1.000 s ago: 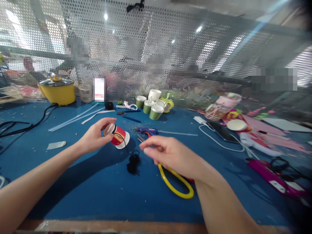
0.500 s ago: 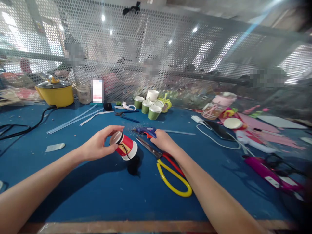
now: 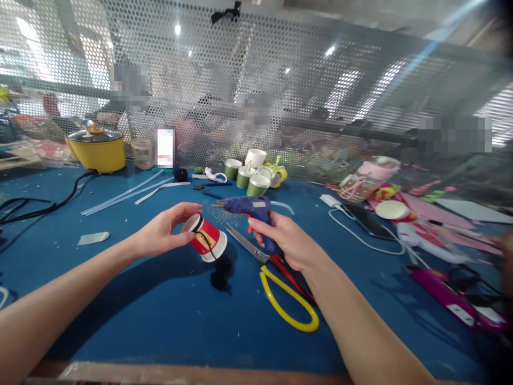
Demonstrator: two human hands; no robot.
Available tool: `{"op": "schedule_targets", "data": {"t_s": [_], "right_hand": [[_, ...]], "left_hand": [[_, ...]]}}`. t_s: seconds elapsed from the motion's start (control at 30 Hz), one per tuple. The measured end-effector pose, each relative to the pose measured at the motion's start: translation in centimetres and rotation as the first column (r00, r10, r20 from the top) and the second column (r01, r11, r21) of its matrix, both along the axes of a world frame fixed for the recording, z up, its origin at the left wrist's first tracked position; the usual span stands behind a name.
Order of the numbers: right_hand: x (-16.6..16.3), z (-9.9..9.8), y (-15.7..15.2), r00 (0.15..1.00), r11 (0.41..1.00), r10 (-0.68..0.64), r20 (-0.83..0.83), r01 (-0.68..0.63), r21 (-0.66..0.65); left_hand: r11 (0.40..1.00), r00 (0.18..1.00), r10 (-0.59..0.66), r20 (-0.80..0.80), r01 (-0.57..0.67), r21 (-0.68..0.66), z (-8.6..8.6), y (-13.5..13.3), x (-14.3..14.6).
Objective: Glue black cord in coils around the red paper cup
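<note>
On a blue bench (image 3: 160, 321), the left hand (image 3: 162, 235) holds a small red paper cup (image 3: 207, 241) tilted on its side, just above the surface at centre. Its grip pinches the cup's narrow base between thumb and fingertips, and the wide white rim points right and near. A black thread runs down the cup to a fuzzy black tuft (image 3: 220, 277) lying beneath it. The right hand (image 3: 288, 243), just right of the cup, has its grip wrapped around the handle of a blue plastic glue gun (image 3: 248, 206), whose nozzle points left above the cup. Metal scissors (image 3: 260, 256) with looped yellow handles lie flat under that wrist. Far behind stand green paper cups (image 3: 256, 185) and a perforated metal screen (image 3: 280, 80).
</note>
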State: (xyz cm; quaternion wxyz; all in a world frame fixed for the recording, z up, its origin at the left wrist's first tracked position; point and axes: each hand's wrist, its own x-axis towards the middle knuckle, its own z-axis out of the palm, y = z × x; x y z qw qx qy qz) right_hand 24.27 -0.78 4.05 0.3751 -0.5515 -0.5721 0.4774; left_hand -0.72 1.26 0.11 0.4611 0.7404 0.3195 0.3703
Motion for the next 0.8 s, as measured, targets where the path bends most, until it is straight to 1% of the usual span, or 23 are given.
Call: {"op": "schedule_targets", "data": {"t_s": [0.07,0.13,0.2,0.23,0.37,0.5,0.6,0.7,0.8], "right_hand": [[-0.4,0.2,-0.5,0.998,0.999,0.043,-0.036,-0.043,-0.012],[-0.8,0.3,-1.1,0.993,0.993,0.115,-0.026,-0.115,-0.001],[-1.2,0.4,-1.6,0.986,0.986,0.159,0.047,-0.161,0.041],[-1.4,0.5,-1.9,0.983,0.985,0.155,0.102,-0.162,0.064],[-2.0,0.5,-2.7,0.947,0.983,0.053,0.316,-0.105,0.149],[-2.3,0.1,-3.1,0.890,0.958,0.007,0.456,-0.137,0.251],[-2.3,-0.2,-3.3,0.847,0.935,-0.013,0.531,-0.177,0.306],[-2.3,-0.4,-3.2,0.809,0.919,-0.064,0.584,-0.180,0.351],[-2.3,-0.4,-3.1,0.792,0.904,-0.104,0.602,-0.178,0.390]], "left_hand": [[1.000,1.000,0.005,0.022,-0.005,-0.007,-0.1,0.1,0.0],[1.000,0.999,0.016,0.038,-0.016,-0.002,-0.3,0.2,0.0],[1.000,0.999,0.028,0.042,-0.028,0.011,-0.4,0.3,0.0],[0.999,0.999,0.031,0.041,-0.032,0.018,-0.4,0.3,0.0],[0.999,0.998,0.043,0.035,-0.044,0.011,-0.4,0.4,0.0],[0.999,0.998,0.047,0.036,-0.047,-0.004,-0.4,0.4,0.1],[0.999,0.998,0.040,0.043,-0.040,-0.011,-0.3,0.3,0.2],[0.999,0.998,0.033,0.049,-0.033,-0.009,-0.3,0.3,0.2],[0.999,0.999,0.038,0.039,-0.037,-0.013,-0.2,0.2,0.1]]}}
